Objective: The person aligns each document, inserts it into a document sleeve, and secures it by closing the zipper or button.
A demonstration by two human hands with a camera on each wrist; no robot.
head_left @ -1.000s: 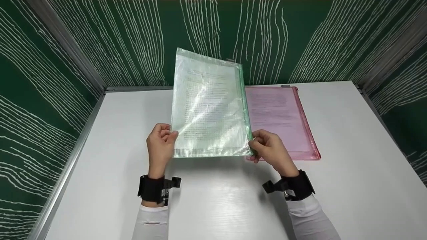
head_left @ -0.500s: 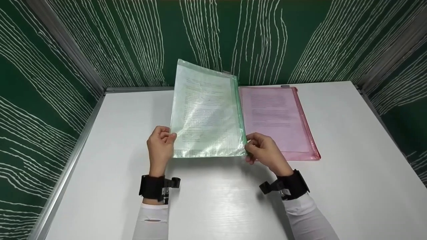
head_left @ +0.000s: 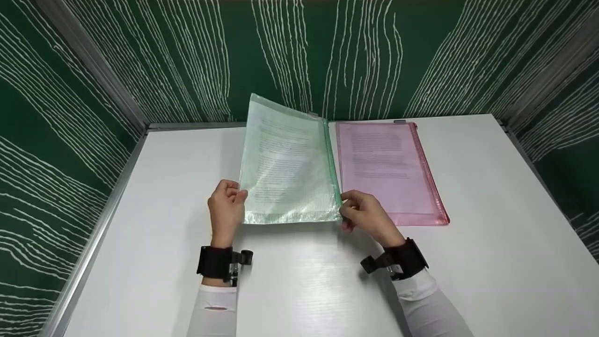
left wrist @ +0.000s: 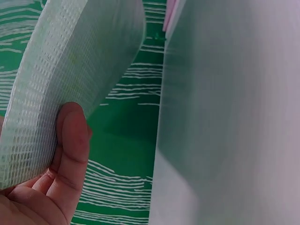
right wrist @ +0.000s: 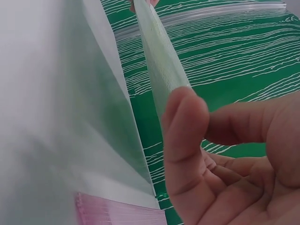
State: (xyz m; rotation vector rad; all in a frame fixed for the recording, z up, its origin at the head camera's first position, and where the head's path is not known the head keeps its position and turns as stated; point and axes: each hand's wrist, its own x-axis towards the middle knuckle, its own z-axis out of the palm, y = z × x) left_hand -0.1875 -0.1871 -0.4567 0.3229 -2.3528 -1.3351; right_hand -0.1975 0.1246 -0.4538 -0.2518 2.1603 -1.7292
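Both hands hold a translucent green zip document pouch [head_left: 290, 164] with a printed sheet inside, tilted above the white table. My left hand [head_left: 226, 208] pinches its left edge near the lower corner, thumb in front. In the left wrist view, fingers [left wrist: 72, 145] press the back of the mesh-textured pouch [left wrist: 56, 70]. On the zip side my right hand [head_left: 367, 213] pinches the lower right edge between thumb and fingers. The right wrist view catches the pouch [right wrist: 161, 56] nearly edge-on. Beside it, a pink zip document pouch [head_left: 383, 173] with a printed page lies flat on the table.
The white table [head_left: 299, 281] meets green walls [head_left: 281, 56] with white wavy lines at the back and sides. Grey metal framing [head_left: 105, 215] runs along the table's left edge. Black wrist mounts [head_left: 216, 263] sit on both forearms.
The green pouch has come down, its top edge sinking toward the table. Its right side has shifted left with the right hand, uncovering more of the pink pouch, which stays in place.
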